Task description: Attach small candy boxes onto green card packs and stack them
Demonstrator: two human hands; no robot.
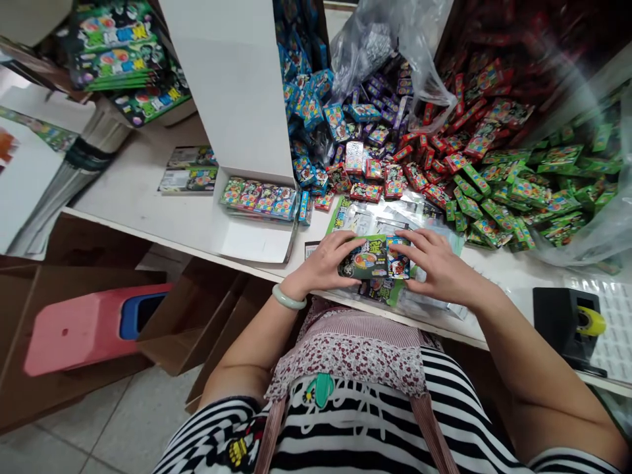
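Just over the table's front edge, my left hand point(326, 262) is closed around a flat black-and-green printed packet point(368, 260), thumb below and fingers above. My right hand point(442, 266) grips a small blue candy box point(397, 258) at the packet's right end, fingers on top and thumb underneath. The blue box sits against or partly inside the packet; I cannot tell which. Beneath both hands lie printed green-and-black sheets point(340, 214) and clear plastic. A white carton point(257, 242) to the left holds rows of small candy boxes point(259, 197).
Loose blue point(311, 108), purple point(378, 92), red point(486, 135) and green boxes point(530, 191) heap across the back. A black tape dispenser point(557, 322) stands at right. Stacked printed packs point(118, 62) lie far left. Below are a pink stool point(74, 332) and cardboard boxes point(182, 322).
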